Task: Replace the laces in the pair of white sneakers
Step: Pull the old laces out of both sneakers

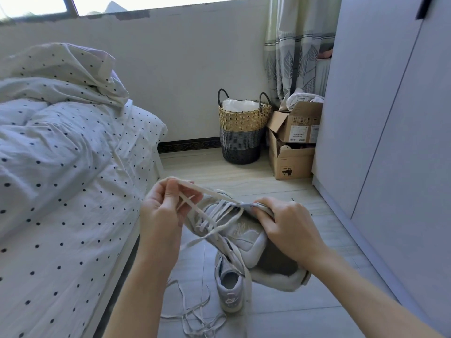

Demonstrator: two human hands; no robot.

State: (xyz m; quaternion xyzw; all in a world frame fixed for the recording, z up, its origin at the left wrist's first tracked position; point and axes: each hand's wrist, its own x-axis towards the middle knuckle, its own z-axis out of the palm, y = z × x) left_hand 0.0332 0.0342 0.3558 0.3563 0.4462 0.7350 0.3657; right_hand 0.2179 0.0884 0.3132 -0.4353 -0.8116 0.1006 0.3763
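While the right hand [284, 224] grips one white sneaker [240, 231] held above the floor, the left hand [166, 211] pinches its lace [207, 190]; the second sneaker [229, 286] on the tiles reads NIKE at its heel.

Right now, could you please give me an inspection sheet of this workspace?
Surface: tiled floor.
Job's things: held sneaker, part-laced; second sneaker on the floor.
Clutter: loose laces on the floor.
Hands: left hand pinches the lace; right hand grips the held sneaker.
Cables: nothing seen.
Surroundings: bed, basket, cardboard boxes, wardrobe.
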